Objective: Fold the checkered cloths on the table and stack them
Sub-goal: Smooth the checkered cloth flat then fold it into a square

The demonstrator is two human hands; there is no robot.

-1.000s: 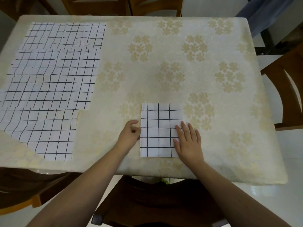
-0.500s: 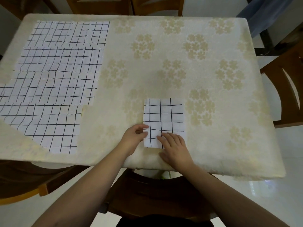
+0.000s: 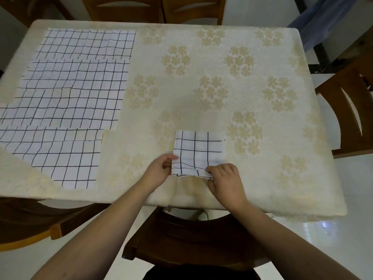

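A small folded white cloth with a black grid lies near the table's front edge, its near edge lifted. My left hand pinches its near left corner. My right hand grips the near right corner, fingers curled over the edge. Several unfolded checkered cloths lie flat and overlapping on the left half of the table, the nearest one reaching toward the front left corner.
The table carries a cream cloth with a flower pattern. Wooden chairs stand at the right, at the far side and below me at the front. A blue fabric hangs at the back right.
Both hands slid from resting flat on the folded cloth down to its near edge and took hold of the two near corners, which now lift off the table.
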